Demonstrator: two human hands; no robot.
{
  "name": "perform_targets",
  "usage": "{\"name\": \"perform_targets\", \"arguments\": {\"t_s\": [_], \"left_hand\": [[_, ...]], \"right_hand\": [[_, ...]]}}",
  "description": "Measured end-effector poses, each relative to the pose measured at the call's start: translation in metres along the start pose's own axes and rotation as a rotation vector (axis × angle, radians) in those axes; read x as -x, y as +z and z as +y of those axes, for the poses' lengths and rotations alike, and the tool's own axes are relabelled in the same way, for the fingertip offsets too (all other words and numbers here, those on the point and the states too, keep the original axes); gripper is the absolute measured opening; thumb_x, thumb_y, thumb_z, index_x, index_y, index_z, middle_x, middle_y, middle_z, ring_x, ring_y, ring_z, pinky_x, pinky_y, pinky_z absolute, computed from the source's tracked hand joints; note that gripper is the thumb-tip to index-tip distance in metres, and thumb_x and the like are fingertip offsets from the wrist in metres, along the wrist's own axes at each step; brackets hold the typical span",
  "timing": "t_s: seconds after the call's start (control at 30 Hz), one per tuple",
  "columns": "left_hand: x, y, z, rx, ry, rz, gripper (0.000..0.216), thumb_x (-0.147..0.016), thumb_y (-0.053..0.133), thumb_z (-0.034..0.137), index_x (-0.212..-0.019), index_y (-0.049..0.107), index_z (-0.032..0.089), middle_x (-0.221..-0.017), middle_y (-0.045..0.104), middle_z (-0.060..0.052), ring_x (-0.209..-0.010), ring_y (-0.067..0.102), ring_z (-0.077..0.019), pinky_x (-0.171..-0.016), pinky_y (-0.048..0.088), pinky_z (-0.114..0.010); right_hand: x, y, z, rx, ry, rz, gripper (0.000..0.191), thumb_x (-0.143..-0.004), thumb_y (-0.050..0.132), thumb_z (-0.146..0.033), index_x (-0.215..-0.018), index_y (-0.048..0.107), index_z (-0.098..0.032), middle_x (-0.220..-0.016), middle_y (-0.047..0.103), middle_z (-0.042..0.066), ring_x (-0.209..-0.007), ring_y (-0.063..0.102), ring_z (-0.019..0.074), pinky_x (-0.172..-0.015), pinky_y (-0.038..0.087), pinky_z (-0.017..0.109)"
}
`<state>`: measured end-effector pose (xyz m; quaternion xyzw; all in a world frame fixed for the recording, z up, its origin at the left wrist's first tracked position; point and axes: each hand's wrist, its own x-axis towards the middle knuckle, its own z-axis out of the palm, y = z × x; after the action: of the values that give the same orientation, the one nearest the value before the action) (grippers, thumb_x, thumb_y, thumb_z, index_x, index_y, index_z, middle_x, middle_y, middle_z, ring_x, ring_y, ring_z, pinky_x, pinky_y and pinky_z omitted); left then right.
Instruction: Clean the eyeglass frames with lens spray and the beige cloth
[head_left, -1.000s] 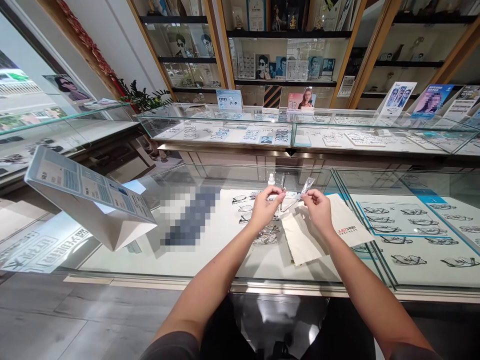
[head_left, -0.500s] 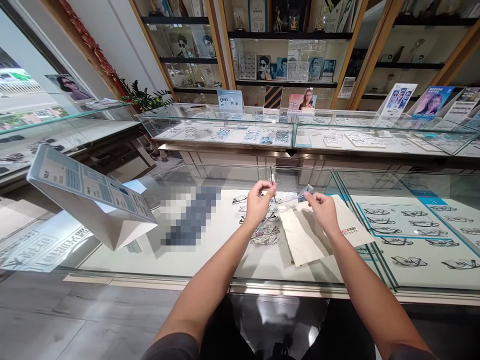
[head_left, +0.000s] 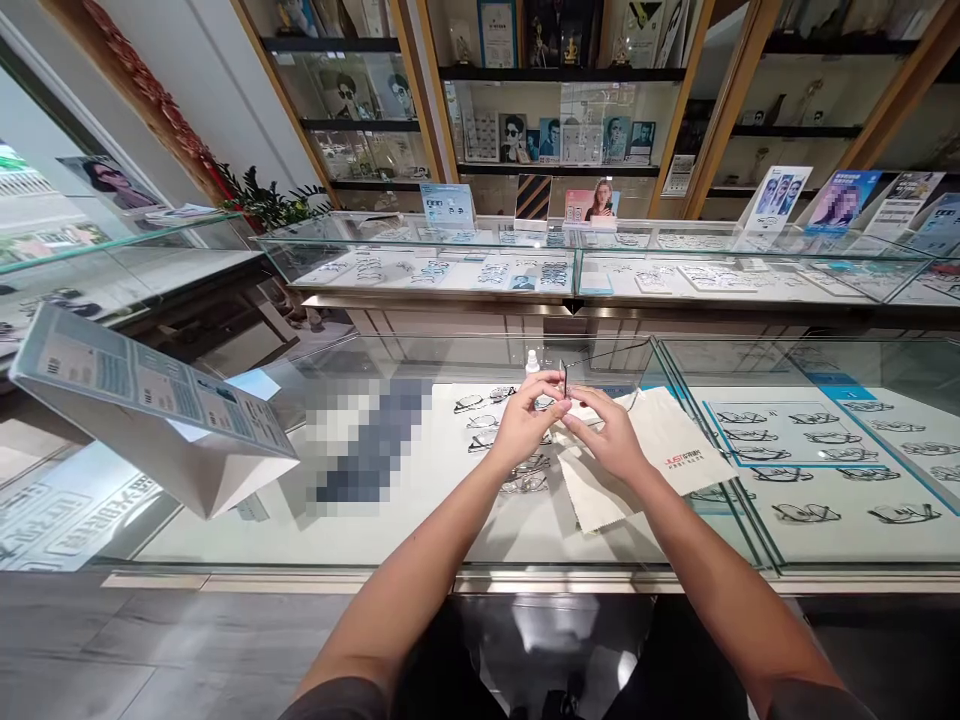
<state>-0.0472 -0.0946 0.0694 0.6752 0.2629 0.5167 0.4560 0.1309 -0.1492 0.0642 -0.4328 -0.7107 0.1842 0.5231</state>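
One head-worn view, set above the wearer's lap (head_left: 433,665), facing forward and down. Both forearms (head_left: 409,572) rise from the lower edge; the left hand (head_left: 523,425) and right hand (head_left: 613,437) register near mid-frame, at arm's reach. The glass counter (head_left: 420,538) is viewed from above at close range, the far display case (head_left: 450,301) beyond, wall shelves (head_left: 562,73) across the top. Shelf uprights splay outward towards the upper corners.
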Motion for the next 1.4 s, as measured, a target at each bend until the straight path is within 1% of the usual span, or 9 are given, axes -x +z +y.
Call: {"name": "perform_targets", "arguments": {"t_s": [0.2, 0.3, 0.37, 0.47, 0.57, 0.73, 1.0, 1.2, 1.4], "left_hand": [[0.001, -0.005, 0.005, -0.089, -0.005, -0.043, 0.026, -0.094, 0.075, 0.049, -0.096, 0.076, 0.023, -0.145, 0.063, -0.014, -0.138, 0.060, -0.0298, -0.108, 0.053, -0.043], [-0.011, -0.016, 0.004, -0.314, -0.006, 0.140, 0.024, -0.096, 0.070, 0.046, -0.107, 0.073, 0.024, -0.142, 0.064, -0.012, -0.135, 0.060, -0.0287, -0.110, 0.049, -0.043], [-0.027, -0.026, -0.003, -0.546, -0.131, 0.263, 0.031, -0.094, 0.069, 0.044, -0.118, 0.068, 0.025, -0.139, 0.066, -0.013, -0.133, 0.059, -0.0302, -0.112, 0.045, -0.046], [-0.056, -0.037, -0.023, -0.839, -0.430, 0.199, 0.051, -0.090, 0.072, 0.050, -0.132, 0.059, 0.025, -0.146, 0.065, -0.014, -0.140, 0.054, -0.0360, -0.117, 0.035, -0.051], [-0.079, -0.040, -0.045, -0.875, -0.534, 0.125, 0.047, -0.077, 0.084, 0.049, -0.113, 0.067, 0.024, -0.131, 0.074, -0.015, -0.140, 0.053, -0.0426, -0.119, 0.028, -0.055], [-0.090, -0.044, -0.061, -0.744, -0.537, 0.056, 0.023, -0.069, 0.085, 0.030, -0.077, 0.065, 0.023, -0.090, 0.077, -0.006, -0.125, 0.063, -0.0397, -0.120, 0.026, -0.058], [-0.066, -0.046, -0.022, -0.113, -0.338, 0.021, 0.035, -0.082, 0.065, 0.041, -0.112, 0.059, 0.025, -0.110, 0.066, -0.006, -0.101, 0.066, -0.0213, -0.083, 0.057, -0.034], [-0.031, -0.038, 0.010, 0.248, -0.321, -0.041, 0.059, -0.085, 0.045, 0.081, -0.079, 0.047, 0.022, -0.071, 0.045, 0.001, -0.054, 0.043, -0.0115, -0.043, 0.029, -0.022], [-0.025, -0.032, 0.012, 0.514, -0.452, -0.207, 0.084, -0.080, 0.030, 0.102, -0.050, 0.031, 0.024, -0.044, 0.024, 0.004, -0.037, 0.021, -0.0069, -0.040, 0.012, -0.025]], "right_hand": [[-0.001, 0.000, 0.005, -0.040, 0.020, 0.051, 0.028, -0.102, 0.069, -0.042, -0.125, 0.078, -0.030, -0.125, 0.079, 0.009, -0.119, 0.070, 0.0292, -0.106, 0.054, 0.048], [-0.004, -0.003, 0.012, -0.040, 0.069, 0.146, 0.030, -0.102, 0.067, -0.044, -0.125, 0.079, -0.029, -0.127, 0.078, 0.010, -0.122, 0.069, 0.0295, -0.106, 0.053, 0.048], [-0.007, -0.007, 0.018, -0.049, 0.106, 0.207, 0.030, -0.102, 0.066, -0.045, -0.122, 0.080, -0.028, -0.127, 0.078, 0.010, -0.123, 0.068, 0.0299, -0.104, 0.053, 0.047], [-0.011, -0.011, 0.029, -0.052, 0.133, 0.246, 0.030, -0.103, 0.063, -0.046, -0.120, 0.080, -0.027, -0.127, 0.078, 0.011, -0.123, 0.068, 0.0298, -0.103, 0.052, 0.046], [-0.014, -0.015, 0.038, -0.044, 0.135, 0.262, 0.031, -0.103, 0.063, -0.047, -0.117, 0.080, -0.027, -0.124, 0.079, 0.011, -0.121, 0.068, 0.0301, -0.100, 0.052, 0.046], [-0.018, -0.019, 0.047, -0.054, 0.153, 0.295, 0.033, -0.101, 0.062, -0.049, -0.115, 0.080, -0.024, -0.120, 0.078, 0.012, -0.113, 0.069, 0.0306, -0.095, 0.053, 0.046], [-0.017, -0.018, 0.041, -0.083, 0.193, 0.291, 0.033, -0.101, 0.061, -0.049, -0.114, 0.079, -0.024, -0.122, 0.076, 0.012, -0.111, 0.068, 0.0296, -0.095, 0.051, 0.044], [-0.013, -0.013, 0.025, -0.135, 0.199, 0.201, 0.033, -0.102, 0.061, -0.050, -0.112, 0.079, -0.024, -0.119, 0.077, 0.011, -0.110, 0.069, 0.0284, -0.096, 0.051, 0.043], [-0.009, -0.008, 0.009, -0.260, 0.235, 0.020, 0.033, -0.102, 0.062, -0.053, -0.105, 0.079, -0.026, -0.114, 0.080, 0.008, -0.113, 0.071, 0.0286, -0.102, 0.050, 0.043]]}}
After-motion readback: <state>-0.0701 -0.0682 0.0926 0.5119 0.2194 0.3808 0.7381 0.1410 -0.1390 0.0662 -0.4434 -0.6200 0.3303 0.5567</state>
